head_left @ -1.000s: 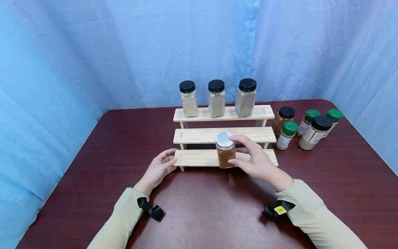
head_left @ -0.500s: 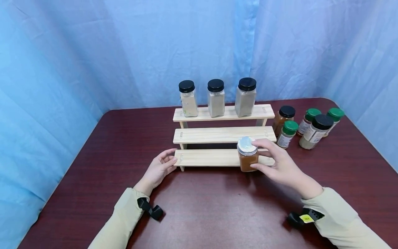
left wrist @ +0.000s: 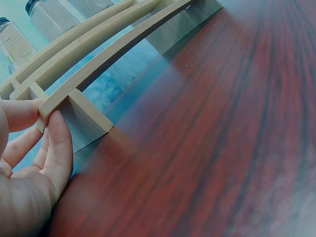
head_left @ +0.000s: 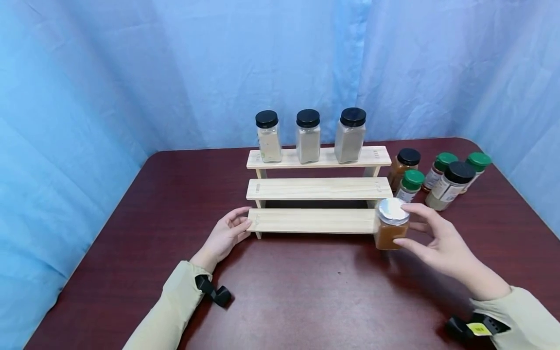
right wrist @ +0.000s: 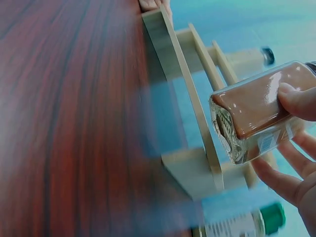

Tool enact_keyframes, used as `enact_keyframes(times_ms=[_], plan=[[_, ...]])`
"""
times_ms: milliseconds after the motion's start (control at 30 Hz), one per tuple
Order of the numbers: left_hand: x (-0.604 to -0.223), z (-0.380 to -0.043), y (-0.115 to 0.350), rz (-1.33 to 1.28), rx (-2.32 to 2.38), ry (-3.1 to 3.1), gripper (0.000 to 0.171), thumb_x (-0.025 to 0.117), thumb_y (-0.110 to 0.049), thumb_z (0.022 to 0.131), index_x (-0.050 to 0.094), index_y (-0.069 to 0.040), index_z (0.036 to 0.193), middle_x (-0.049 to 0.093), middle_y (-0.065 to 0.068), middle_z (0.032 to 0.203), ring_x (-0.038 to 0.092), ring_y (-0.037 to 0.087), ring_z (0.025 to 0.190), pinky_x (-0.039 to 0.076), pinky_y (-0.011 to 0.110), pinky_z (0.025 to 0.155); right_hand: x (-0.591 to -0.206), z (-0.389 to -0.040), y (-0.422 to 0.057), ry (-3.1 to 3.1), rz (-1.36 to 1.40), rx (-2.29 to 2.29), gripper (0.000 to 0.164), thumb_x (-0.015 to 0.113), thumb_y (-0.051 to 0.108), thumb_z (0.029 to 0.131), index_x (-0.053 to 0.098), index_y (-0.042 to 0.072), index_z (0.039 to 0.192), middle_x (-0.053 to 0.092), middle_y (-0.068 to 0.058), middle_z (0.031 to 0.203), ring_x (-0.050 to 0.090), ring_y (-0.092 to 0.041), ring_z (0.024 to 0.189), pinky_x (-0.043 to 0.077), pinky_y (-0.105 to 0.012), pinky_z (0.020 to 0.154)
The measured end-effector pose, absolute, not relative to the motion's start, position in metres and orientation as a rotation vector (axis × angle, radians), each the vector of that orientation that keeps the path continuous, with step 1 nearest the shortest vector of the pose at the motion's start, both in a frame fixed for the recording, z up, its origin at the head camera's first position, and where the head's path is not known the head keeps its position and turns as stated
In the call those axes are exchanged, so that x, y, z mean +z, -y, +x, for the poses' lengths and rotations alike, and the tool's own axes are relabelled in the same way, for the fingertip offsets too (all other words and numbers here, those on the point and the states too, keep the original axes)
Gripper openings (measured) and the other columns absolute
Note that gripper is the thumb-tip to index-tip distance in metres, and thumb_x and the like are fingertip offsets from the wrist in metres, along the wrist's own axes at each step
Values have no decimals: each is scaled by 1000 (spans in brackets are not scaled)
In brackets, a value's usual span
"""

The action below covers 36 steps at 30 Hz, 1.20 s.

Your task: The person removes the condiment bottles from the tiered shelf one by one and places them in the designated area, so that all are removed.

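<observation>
My right hand (head_left: 442, 243) grips a square glass spice jar (head_left: 391, 236) of orange-brown powder, thumb on one side and fingers on the other. The jar's top shines pale in the head view; its glass base (right wrist: 228, 129) shows in the right wrist view. It is held up at the right end of a three-step wooden rack, overlapping the lowest board (head_left: 312, 221). At that board's left end, my left hand (head_left: 224, 236) pinches the corner between thumb and fingers, as the left wrist view shows (left wrist: 42, 163).
Three black-lidded jars of pale powder, left (head_left: 269, 141), middle (head_left: 308, 141) and right (head_left: 351, 138), stand on the top step. Right of the rack are a black-capped brown jar (head_left: 397, 172), a black-capped pale jar (head_left: 444, 192) and several green-capped bottles (head_left: 411, 181). Blue curtains surround the dark table.
My right hand has carried the brown spice jar rightward along the front of the lowest board, to its right end. My left hand stays at the left corner.
</observation>
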<state>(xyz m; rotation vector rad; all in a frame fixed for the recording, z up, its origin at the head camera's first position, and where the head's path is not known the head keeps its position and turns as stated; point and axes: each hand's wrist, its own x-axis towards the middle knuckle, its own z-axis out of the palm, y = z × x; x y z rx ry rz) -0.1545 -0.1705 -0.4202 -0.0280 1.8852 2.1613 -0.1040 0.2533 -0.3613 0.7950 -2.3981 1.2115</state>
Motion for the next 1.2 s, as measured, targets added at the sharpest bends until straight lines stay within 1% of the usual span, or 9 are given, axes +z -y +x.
enact_keyframes(times_ms=[200,300,433,500,667,733,900,1067,1200], plan=[[-420,-155,170,-18,2165,-1876,49,47,1,96,30,4,143,59,-9,89,60,1,79,50,16,71,-365,-100,-284,2367,693,1204,69,70,-13,75,34,-9,133,44,24,128,50,18,103,46,-4,71],[-420,-154,170,-18,2166,-1875,49,47,1,96,30,4,142,59,-10,89,60,0,79,50,15,71,-368,-101,-302,2375,632,1171,67,65,-11,78,29,-8,135,41,24,129,47,17,107,42,-1,77],[-419,-154,170,-26,2163,-1875,49,47,1,96,30,4,143,59,-10,89,60,0,79,50,16,72,-385,-108,-339,2432,445,1075,74,64,-11,79,27,2,142,37,25,129,42,18,105,37,3,78],[-418,-154,170,-32,2161,-1883,50,47,1,96,30,4,143,59,-10,88,60,0,79,50,16,71,-398,-115,-361,2446,346,1078,77,64,-11,80,24,7,144,43,11,129,42,18,101,36,4,75],[-415,-156,170,-21,2159,-1900,50,47,2,96,29,4,143,58,-9,89,60,1,79,50,16,72,-429,-138,-416,2389,119,1076,91,64,-19,76,21,18,146,48,-1,131,46,12,104,36,3,76],[-415,-156,169,-21,2159,-1903,51,47,2,96,29,4,143,58,-9,89,59,1,78,49,16,72,-436,-145,-429,2359,57,1069,90,65,-16,76,22,22,146,47,12,130,47,11,106,36,3,77],[-414,-155,170,-43,2154,-1916,50,47,1,96,30,4,143,58,-8,89,59,1,78,50,16,72,-414,-143,-416,2350,10,1057,83,62,-15,79,24,19,145,41,25,121,43,15,104,34,4,77],[-415,-154,168,-39,2164,-1910,50,47,1,96,31,4,143,58,-9,89,59,1,78,50,16,72,-394,-138,-400,2397,-91,1021,78,61,-15,80,24,13,143,41,20,122,40,21,103,30,4,76],[-417,-153,168,-46,2164,-1904,49,47,1,96,31,4,142,58,-9,88,59,1,78,50,16,72,-398,-145,-408,2433,-105,1010,75,61,-11,83,23,12,144,43,8,127,38,20,106,29,4,76]])
